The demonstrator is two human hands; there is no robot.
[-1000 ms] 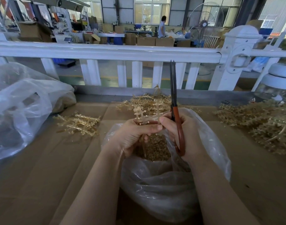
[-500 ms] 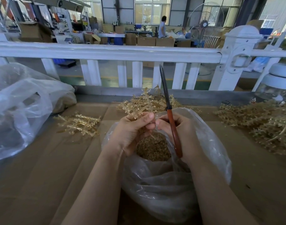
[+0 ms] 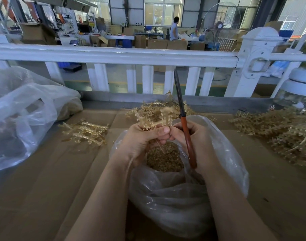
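You are gripping the sprig [image 3: 154, 117] in your left hand [image 3: 141, 141], fingers curled round its stem, and you are holding it just above the mouth of the bag [image 3: 227, 153] at the centre of your view, so anything coming off it is likely dropping straight onto the bits [image 3: 164, 159] already inside. Your right hand [image 3: 199, 145] is clasping the red handles of the scissors [image 3: 183, 119], with the blades pointing up towards 12 o'clock (parked clear of the work, by the look of it) while its fingertips are meeting your left thumb at the sprig's base. The bag is sitting between your forearms on the cardboard [image 3: 44, 180], so neither hand is needing to reach far. More golden stock is lying near: a small pile [image 3: 84, 133] at 10 o'clock and a bigger heap [image 3: 279, 136] at 3 o'clock. The sprig is blurring and merging with loose stock behind it at 12 o'clock, so its outline is hard to follow. Your left palm is hiding the stem. Your right palm is covering the scissors' loops, and I cannot tell whether those fingertips are pinching the stem or only touching it. The heap is running off the frame edge, and the sack [image 3: 23, 115] at 9 o'clock is clouding its contents.
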